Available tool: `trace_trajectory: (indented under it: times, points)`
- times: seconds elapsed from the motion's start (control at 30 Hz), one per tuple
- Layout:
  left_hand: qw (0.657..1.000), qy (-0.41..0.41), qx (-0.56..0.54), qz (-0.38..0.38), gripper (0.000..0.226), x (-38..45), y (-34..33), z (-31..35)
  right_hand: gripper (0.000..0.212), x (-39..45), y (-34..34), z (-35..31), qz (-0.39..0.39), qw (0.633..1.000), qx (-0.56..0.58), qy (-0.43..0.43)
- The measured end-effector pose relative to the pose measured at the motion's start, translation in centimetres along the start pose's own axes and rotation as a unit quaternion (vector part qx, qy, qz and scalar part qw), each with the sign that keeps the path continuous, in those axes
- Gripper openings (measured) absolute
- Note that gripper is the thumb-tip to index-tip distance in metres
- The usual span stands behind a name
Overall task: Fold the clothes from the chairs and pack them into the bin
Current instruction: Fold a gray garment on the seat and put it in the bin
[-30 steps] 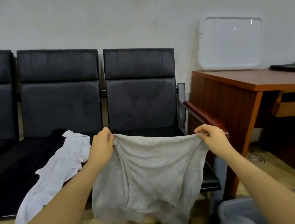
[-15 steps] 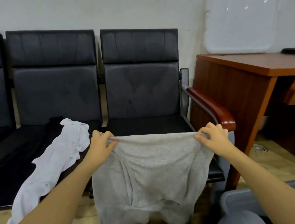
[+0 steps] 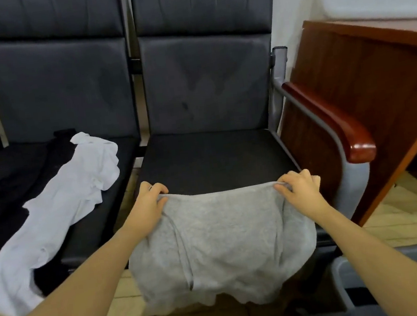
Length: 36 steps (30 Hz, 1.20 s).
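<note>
A row of dark chairs [image 3: 203, 85] stands against the wall beside a wooden desk [image 3: 364, 65]. A white shirt [image 3: 59, 213] lies sprawled over the middle seat. A grey garment [image 3: 220, 245] hangs spread over the right seat's front edge, its top edge pinched by the left hand [image 3: 148, 204] and right hand [image 3: 301, 189]. A grey bin [image 3: 348, 279] sits lower right.

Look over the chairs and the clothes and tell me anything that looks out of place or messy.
The white garment lies crumpled across the middle chair seat, its lower end hanging over the front edge, partly covering a black garment. The left hand and right hand hold the grey garment up by its top edge. Nothing looks damaged.
</note>
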State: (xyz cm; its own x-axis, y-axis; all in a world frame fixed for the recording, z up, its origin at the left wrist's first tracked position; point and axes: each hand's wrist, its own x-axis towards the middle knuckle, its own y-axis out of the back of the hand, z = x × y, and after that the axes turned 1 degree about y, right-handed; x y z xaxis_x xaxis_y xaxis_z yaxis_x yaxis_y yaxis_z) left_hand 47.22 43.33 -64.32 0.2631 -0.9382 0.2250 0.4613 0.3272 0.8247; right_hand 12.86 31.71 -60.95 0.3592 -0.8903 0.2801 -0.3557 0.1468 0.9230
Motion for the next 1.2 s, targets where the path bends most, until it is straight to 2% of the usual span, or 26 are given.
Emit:
trace_trajectory:
  times: [0.1,0.17,0.23,0.3,0.43,0.53,0.6,0.7,0.83,0.93,1.03,1.13,1.2]
  points:
    - [0.992,0.036,0.116,0.021,0.026,0.4,-1.3,-1.3,0.017,0.6,-2.3,0.3,-0.018,1.000,0.006,-0.006]
    - [0.985,0.011,0.170,0.037,0.034,0.6,-2.1,-1.0,0.015,0.6,-3.4,0.6,-0.028,1.000,0.011,-0.010]
    - [0.990,-0.015,0.140,0.012,0.032,0.6,-2.8,0.2,0.015,0.4,-4.2,0.8,-0.019,0.999,0.025,-0.016]
    - [0.997,0.003,0.080,-0.023,0.033,0.3,-3.7,0.7,0.022,0.1,-4.5,1.0,-0.008,0.999,0.019,-0.024]
    - [0.989,0.023,0.115,-0.086,0.045,0.6,-4.0,0.7,0.056,-0.7,-4.5,1.1,0.023,0.997,-0.049,-0.054]
    - [0.987,0.038,0.125,-0.095,0.045,1.2,-4.2,0.9,0.058,-1.6,-4.4,0.0,0.049,0.998,-0.001,-0.043]
    - [0.987,0.039,0.126,-0.096,0.044,1.2,-4.3,1.0,0.059,-1.8,-5.0,-0.4,-0.004,0.997,0.049,-0.064]
    - [0.985,0.035,0.135,-0.098,0.045,1.2,-4.2,0.8,0.064,-1.8,-5.7,0.3,-0.140,0.988,-0.023,-0.065]
    - [0.986,0.030,0.143,-0.083,0.044,1.8,-4.0,0.2,0.060,-0.9,-5.1,2.1,-0.163,0.983,-0.066,-0.047]
    - [0.991,0.037,0.119,-0.056,0.039,2.6,-3.8,0.0,0.054,0.0,-5.2,2.3,-0.125,0.992,-0.034,-0.014]
    - [0.995,0.032,0.081,-0.042,0.035,2.6,-3.6,-0.1,0.040,0.5,-5.7,1.5,-0.064,0.997,0.032,0.009]
    - [0.998,0.027,0.035,-0.039,0.029,2.4,-3.4,-0.3,0.015,0.7,-5.9,0.3,-0.045,0.997,0.068,0.004]
    - [0.999,0.041,-0.007,-0.026,0.020,2.2,-3.3,-0.3,0.012,0.9,-6.0,-0.3,-0.044,0.998,0.052,0.007]
